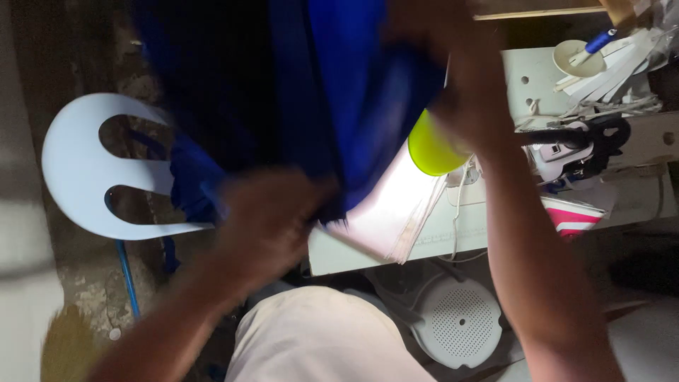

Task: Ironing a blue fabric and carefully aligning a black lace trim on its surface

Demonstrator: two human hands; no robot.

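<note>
A large blue cloth hangs across the upper middle of the view. My left hand, blurred by motion, grips its lower edge near the white table's corner. My right hand is raised at the cloth's upper right edge and holds it there; its fingers are smeared and partly hidden by the fabric. Just below the right wrist a round yellow-green object stands on the table, beside a stack of pale pink paper or cloth sheets.
A white table carries a black-handled tool with cords, a small bowl with a blue-handled tool and white strips. A pale blue plastic chair stands at left. A white perforated disc lies below, near my light trousers.
</note>
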